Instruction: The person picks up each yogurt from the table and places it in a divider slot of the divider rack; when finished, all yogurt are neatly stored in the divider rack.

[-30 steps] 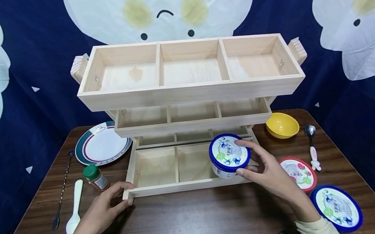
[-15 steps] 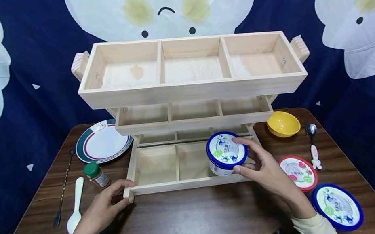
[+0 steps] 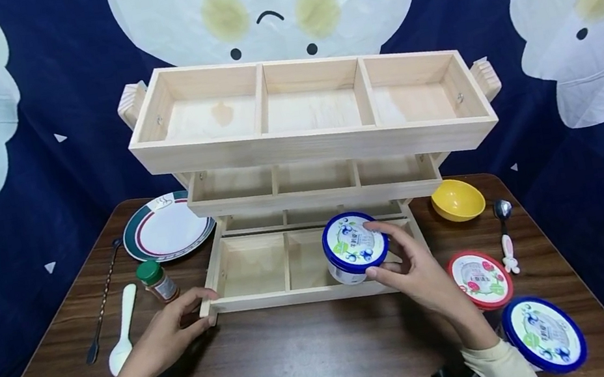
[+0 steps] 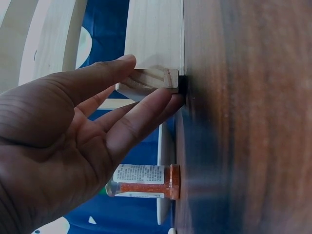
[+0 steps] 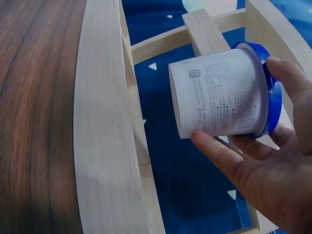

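My right hand [image 3: 419,275] holds a white tub [image 3: 355,243] with a blue lid, thumb and fingers round its side. The tub is above the bottom tray [image 3: 295,296] of a tiered wooden box, near its middle divider and right side. In the right wrist view the tub [image 5: 219,92] shows its printed wall, clear of the tray's front board [image 5: 105,117]. My left hand [image 3: 168,335] pinches the tray's front left corner. Up close in the left wrist view, thumb and fingers lie on either side of that wooden corner [image 4: 146,79].
Left of the box are a plate [image 3: 168,228], green-capped spice jar [image 3: 156,281], white spoon [image 3: 123,335] and long twisted stirrer [image 3: 106,298]. To the right sit a yellow bowl [image 3: 458,200], rabbit-handled spoon [image 3: 506,242], red-lidded tub [image 3: 479,279] and another blue-lidded tub [image 3: 544,334]. Upper trays [image 3: 313,147] overhang the bottom one.
My right hand has carried the blue-lidded tub a little to the left over the bottom tray. The left hand keeps its hold on the tray's corner. The view has shifted slightly.
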Available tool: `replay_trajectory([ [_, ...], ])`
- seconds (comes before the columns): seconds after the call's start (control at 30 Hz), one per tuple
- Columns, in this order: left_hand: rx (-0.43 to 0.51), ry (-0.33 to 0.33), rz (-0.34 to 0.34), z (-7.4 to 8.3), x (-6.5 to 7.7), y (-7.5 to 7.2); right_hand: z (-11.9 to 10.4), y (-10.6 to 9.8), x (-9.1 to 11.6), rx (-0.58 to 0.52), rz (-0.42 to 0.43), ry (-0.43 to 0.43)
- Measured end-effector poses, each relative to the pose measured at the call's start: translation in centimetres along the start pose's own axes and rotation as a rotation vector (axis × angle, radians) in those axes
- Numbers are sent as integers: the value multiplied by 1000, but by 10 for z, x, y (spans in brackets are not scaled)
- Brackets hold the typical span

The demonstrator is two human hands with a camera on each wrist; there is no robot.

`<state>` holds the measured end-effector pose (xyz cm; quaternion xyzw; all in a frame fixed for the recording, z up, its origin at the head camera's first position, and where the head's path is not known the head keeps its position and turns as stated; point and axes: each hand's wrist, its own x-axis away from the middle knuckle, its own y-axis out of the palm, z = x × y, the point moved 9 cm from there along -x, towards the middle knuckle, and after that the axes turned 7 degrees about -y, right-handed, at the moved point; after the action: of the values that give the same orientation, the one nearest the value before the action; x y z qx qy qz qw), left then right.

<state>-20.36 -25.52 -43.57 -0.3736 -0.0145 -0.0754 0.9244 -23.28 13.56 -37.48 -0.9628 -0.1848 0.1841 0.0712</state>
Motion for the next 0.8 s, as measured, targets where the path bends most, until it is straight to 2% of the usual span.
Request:
replay_trajectory([
  [0.47,-6,-9,-5,-2,1,1,-1,19,-10,-48,-42,-13],
  [0.8,-14,52,27,3,1,-1,0,32,-16,-56,-52,-28],
])
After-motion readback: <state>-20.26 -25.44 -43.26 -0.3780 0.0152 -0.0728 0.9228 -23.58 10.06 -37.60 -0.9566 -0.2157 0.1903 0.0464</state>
